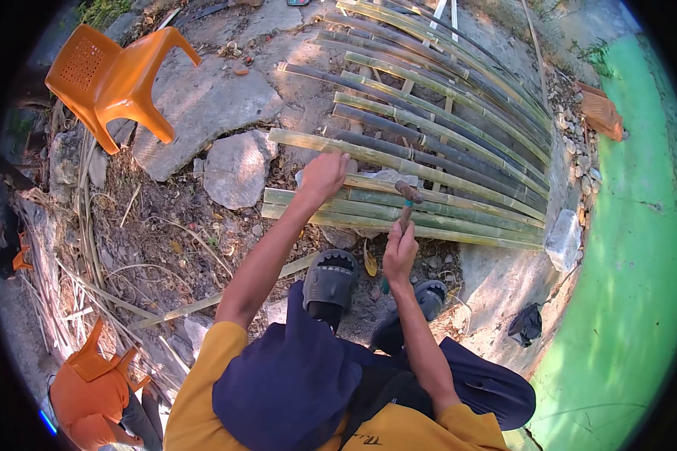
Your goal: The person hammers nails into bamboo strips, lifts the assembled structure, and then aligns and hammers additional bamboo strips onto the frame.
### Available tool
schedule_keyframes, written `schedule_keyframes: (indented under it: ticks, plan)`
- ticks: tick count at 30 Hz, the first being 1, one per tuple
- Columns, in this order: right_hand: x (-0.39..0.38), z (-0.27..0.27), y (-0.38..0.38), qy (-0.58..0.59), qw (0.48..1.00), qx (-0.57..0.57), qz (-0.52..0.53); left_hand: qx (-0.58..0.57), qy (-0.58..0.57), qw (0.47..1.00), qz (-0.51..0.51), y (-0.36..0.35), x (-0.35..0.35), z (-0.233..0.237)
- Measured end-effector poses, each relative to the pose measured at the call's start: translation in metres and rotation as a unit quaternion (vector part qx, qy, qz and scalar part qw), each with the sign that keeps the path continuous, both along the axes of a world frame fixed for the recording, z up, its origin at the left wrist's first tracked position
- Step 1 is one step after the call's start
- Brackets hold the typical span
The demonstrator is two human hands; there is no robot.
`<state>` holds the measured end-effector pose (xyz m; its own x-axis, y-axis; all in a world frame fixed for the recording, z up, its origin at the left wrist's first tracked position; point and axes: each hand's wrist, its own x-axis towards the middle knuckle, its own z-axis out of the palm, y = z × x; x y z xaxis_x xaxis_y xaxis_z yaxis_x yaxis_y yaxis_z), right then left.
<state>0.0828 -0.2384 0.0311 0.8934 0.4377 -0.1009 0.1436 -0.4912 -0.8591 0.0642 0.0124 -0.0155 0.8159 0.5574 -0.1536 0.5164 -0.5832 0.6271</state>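
Squatting at the near edge of a bamboo panel (459, 135) lying flat on the ground, the person is pressing the left hand (323, 174) down on a slat (466, 203), probably to stop it shifting. Its fingers are curling under, and I cannot tell whether they are pinching anything. The right hand (400, 252) is clamping a hammer (407, 197) low on the handle for reach, with the head hovering just beside the left hand. Sandals (329, 279) are planted near the panel's edge. A chair (116, 79) is standing well apart.
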Motion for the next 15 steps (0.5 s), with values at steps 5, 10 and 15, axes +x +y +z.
schedule_keyframes:
  ticks: [5, 10, 15]
  plan:
    - [0.000, 0.002, -0.001, -0.001, 1.000, -0.008, 0.003, 0.065, 0.044, 0.994, -0.080, -0.007, -0.018, 0.012]
    - [-0.002, 0.001, 0.000, 0.005, 1.000, -0.016, 0.015, 0.026, 0.130, 0.974, -0.185, 0.003, -0.020, 0.026]
    - [0.000, 0.006, 0.005, 0.007, 1.000, -0.016, 0.023, -0.009, 0.129, 0.974, -0.189, 0.006, -0.020, 0.026]
